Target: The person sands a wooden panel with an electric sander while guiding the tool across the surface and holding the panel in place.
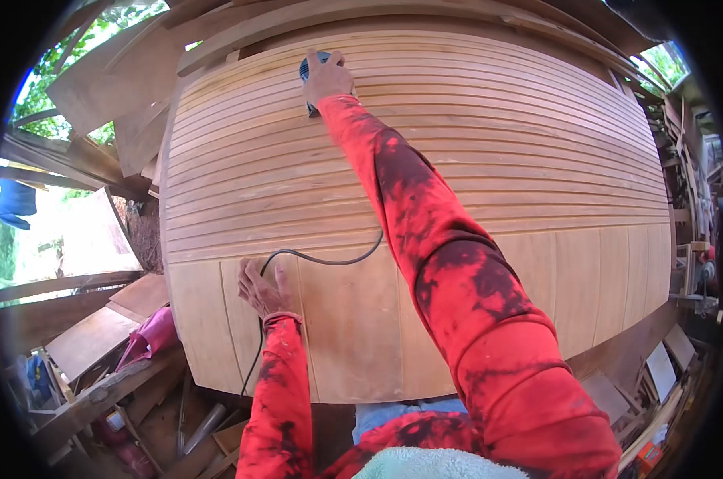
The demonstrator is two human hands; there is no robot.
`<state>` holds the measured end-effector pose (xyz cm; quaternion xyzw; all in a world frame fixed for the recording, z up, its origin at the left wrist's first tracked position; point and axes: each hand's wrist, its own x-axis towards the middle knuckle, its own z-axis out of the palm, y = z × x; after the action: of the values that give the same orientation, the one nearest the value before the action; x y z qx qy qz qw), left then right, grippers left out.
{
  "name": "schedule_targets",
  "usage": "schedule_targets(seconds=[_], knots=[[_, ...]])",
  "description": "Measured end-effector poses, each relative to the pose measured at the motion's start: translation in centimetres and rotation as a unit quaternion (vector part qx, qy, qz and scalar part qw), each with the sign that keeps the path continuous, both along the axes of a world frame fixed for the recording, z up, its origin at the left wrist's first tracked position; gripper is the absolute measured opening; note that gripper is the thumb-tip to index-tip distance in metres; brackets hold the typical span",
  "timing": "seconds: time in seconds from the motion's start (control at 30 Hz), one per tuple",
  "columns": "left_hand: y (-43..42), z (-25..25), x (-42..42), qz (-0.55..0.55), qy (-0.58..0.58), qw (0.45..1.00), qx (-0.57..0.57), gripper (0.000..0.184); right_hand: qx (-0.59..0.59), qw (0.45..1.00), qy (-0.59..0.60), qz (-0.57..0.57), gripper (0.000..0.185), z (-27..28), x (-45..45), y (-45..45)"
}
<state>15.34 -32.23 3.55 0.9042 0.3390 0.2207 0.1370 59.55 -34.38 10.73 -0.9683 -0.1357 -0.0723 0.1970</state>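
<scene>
- 2 bare hands: 1 left hand (pixel 266 293), 1 right hand (pixel 329 80)
- 2 red sleeves (pixel 489 311)
- 1 handheld power tool (pixel 305 70)
- 1 dark cord (pixel 321 261)
- 1 large wooden panel (pixel 353 335)
- More than 10 lengthwise grooves (pixel 497 166) in that panel
- 1 pale towel (pixel 441 465)
- 1 pink cloth (pixel 150 339)
- 1 blue garment hanging (pixel 16 203)
- Loose boards (pixel 86 343) round about: more than 10, too many to count exactly
</scene>
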Motion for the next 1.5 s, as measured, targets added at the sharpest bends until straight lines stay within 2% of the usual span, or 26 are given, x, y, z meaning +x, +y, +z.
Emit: schedule_targets(seconds=[0.07, 0.17, 0.23, 0.27, 0.3, 0.37, 0.43, 0.47, 0.5, 0.53, 0.57, 0.6, 0.63, 0.67, 0.7, 0.73, 0.77, 0.87, 0.9, 0.93, 0.97, 1.07, 1.1, 1.2, 1.3, 1.5], knots=[[0.5, -0.8, -0.7, -0.014, -0.005, 1.0, -0.007, 0.049, 0.02, 1.0, 0.011, -0.005, 0.074, 0.1, 1.2, -2.8], [-0.1, -1.2, 0.5, -0.026, 0.0, 0.999, -0.023, 0.049, 0.002, 0.999, 0.036, -0.02, 0.075, 1.3, 3.0, -7.8], [-2.3, 0.1, 4.0, 0.064, -0.113, 0.991, 0.041, 0.044, -0.002, 0.999, 0.031, -0.023, 0.077, 0.9, 4.8, -10.6], [-2.9, -0.1, 7.0, 0.007, -0.209, 0.978, -0.014, 0.042, -0.005, 0.999, 0.027, -0.02, 0.08, 0.6, 5.4, -11.8], [-2.8, -1.1, 10.7, -0.063, -0.203, 0.975, -0.059, 0.044, 0.0, 0.999, 0.03, -0.016, 0.08, 0.4, 5.6, -13.2], [-5.9, 1.4, 20.5, -0.123, -0.255, 0.926, -0.248, 0.05, 0.028, 1.0, 0.014, -0.006, 0.082, 0.3, 6.1, -15.7], [-10.5, 5.8, 30.3, -0.213, -0.248, 0.94, -0.097, 0.051, 0.029, 0.999, 0.022, 0.013, 0.08, 0.7, 5.9, -17.7], [-12.5, 7.0, 34.8, -0.261, -0.281, 0.909, -0.163, 0.068, 0.021, 0.999, 0.027, 0.024, 0.077, 0.9, 6.4, -19.2], [-14.1, 7.9, 38.4, -0.292, -0.26, 0.911, -0.13, 0.061, 0.025, 0.999, 0.022, 0.024, 0.077, -0.4, 8.4, -20.6], [-15.3, 7.5, 42.5, -0.266, -0.206, 0.926, -0.171, 0.064, 0.018, 0.992, 0.027, 0.12, 0.086, -1.7, 10.6, -21.9], [-16.4, 7.4, 46.1, -0.24, -0.151, 0.935, -0.211, 0.067, -0.057, 0.981, -0.011, 0.187, 0.094, -3.0, 12.6, -23.5], [-16.9, 6.9, 49.4, -0.25, -0.153, 0.933, -0.21, 0.067, -0.128, 0.957, -0.061, 0.253, 0.102, -3.0, 13.7, -25.3], [-17.4, 5.6, 52.7, -0.208, -0.094, 0.953, -0.201, 0.07, -0.186, 0.924, -0.116, 0.313, 0.111, -2.9, 14.7, -27.1], [-18.6, 5.4, 53.9, -0.193, -0.065, 0.958, -0.202, 0.072, 0.0, 0.963, 0.016, 0.271, 0.112, -0.3, 11.5, -31.7], [-19.7, 4.9, 55.2, -0.178, -0.034, 0.963, -0.202, 0.074, 0.187, 0.948, 0.145, 0.212, 0.113, 1.0, 8.6, -35.8], [-20.3, 5.1, 54.4, -0.179, -0.024, 0.976, -0.12, 0.076, 0.2, 0.951, 0.12, 0.205, 0.112, 0.4, 7.5, -40.5], [-20.6, 5.5, 53.5, -0.175, -0.011, 0.984, -0.034, 0.078, 0.179, 0.964, 0.076, 0.183, 0.104, -0.6, 7.0, -45.4], [-21.0, 7.9, 51.9, -0.141, 0.051, 0.988, -0.023, 0.077, 0.055, 0.995, -0.076, 0.025, 0.08, -4.8, 5.0, -64.1], [-20.2, 7.7, 52.0, -0.14, 0.057, 0.988, -0.021, 0.077, 0.028, 0.988, -0.148, -0.038, 0.07, -7.0, 4.9, -70.8], [-18.8, 7.3, 51.9, -0.126, 0.067, 0.99, -0.001, 0.077, -0.011, 0.975, -0.198, -0.103, 0.065, -6.7, 3.4, -75.5], [-17.5, 6.9, 51.6, -0.11, 0.078, 0.991, 0.019, 0.077, -0.057, 0.967, -0.195, -0.155, 0.067, -7.6, 2.6, -80.6], [-12.9, 6.2, 50.2, -0.083, 0.086, 0.993, 0.021, 0.081, -0.189, 0.936, -0.07, -0.29, 0.072, -10.4, 0.0, -91.9], [-12.2, 6.4, 49.6, -0.074, 0.089, 0.993, 0.032, 0.081, -0.206, 0.905, -0.05, -0.369, 0.079, -11.7, -1.2, -92.4], [-11.7, 7.6, 47.8, -0.058, 0.117, 0.99, 0.054, 0.103, -0.234, 0.901, -0.048, -0.362, 0.085, -12.4, -1.6, -93.1], [-11.7, 7.9, 48.3, -0.099, 0.139, 0.985, 0.009, 0.103, -0.22, 0.907, -0.064, -0.353, 0.082, -12.8, -1.7, -93.3], [-15.5, 7.9, 51.0, -0.101, 0.144, 0.984, 0.027, 0.102, -0.227, 0.904, -0.056, -0.359, 0.081, -11.9, -1.9, -92.3]])
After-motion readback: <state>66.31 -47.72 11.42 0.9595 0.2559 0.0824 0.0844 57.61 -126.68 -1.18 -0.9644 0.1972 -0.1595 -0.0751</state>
